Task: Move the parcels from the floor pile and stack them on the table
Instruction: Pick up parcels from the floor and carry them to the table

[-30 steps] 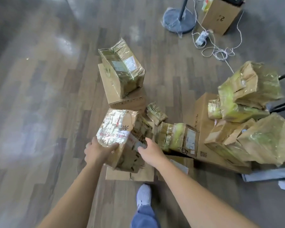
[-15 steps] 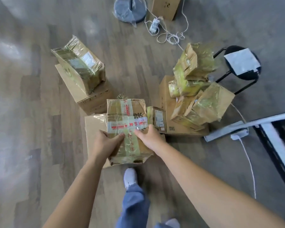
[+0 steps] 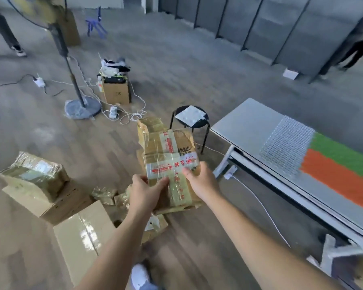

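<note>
Taped parcel (image 3: 169, 162) between left hand (image 3: 144, 191) and right hand (image 3: 200, 181)

Table (image 3: 245, 120) runs off the right edge; fan head (image 3: 38, 9) blurred and cropped.

Left hand (image 3: 144, 190) and right hand (image 3: 199, 181) grip taped parcel (image 3: 169, 164) above floor pile (image 3: 78, 206); table (image 3: 247, 122) right.
</note>
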`<state>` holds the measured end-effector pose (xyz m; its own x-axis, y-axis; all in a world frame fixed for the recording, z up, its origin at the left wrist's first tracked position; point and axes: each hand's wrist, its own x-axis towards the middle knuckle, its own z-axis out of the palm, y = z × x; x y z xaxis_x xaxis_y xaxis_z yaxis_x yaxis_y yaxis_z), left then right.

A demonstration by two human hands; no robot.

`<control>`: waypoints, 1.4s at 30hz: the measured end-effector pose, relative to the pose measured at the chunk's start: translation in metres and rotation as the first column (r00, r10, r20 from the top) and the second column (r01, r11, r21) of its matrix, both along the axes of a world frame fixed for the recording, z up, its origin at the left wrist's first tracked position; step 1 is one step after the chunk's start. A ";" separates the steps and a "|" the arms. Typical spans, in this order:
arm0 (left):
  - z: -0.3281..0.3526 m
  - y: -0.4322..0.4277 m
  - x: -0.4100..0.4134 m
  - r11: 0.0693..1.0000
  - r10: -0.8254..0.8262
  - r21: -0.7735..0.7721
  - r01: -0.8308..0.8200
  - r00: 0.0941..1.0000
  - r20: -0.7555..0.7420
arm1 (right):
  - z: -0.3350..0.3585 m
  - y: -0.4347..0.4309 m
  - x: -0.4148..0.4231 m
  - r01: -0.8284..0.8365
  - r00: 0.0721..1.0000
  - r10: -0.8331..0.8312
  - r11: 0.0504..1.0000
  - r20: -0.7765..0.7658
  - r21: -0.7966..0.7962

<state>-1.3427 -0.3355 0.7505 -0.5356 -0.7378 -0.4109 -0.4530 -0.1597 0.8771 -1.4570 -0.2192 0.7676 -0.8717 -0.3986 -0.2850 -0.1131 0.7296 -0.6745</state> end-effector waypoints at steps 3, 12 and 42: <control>0.037 0.060 -0.003 0.996 -0.087 -0.027 0.086 0.994 -0.060 | 0.033 0.071 0.009 0.097 0.995 -0.100 0.992 -0.029 -0.085; 0.098 0.178 0.009 0.933 -0.342 -0.160 0.323 0.933 -0.114 | 0.095 0.221 0.059 0.303 0.931 -0.339 0.925 -0.135 -0.231; 0.137 0.349 -0.030 0.623 -0.781 -0.210 0.753 0.582 -0.228 | 0.140 0.420 0.130 0.628 0.705 -0.707 0.657 -0.051 -0.417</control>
<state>-1.3723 0.0131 0.8876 -0.9933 -0.0213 -0.1134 -0.1153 0.2108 0.9707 -1.3269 0.2004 0.9075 -0.9587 0.2802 -0.0477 0.1571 0.3824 -0.9106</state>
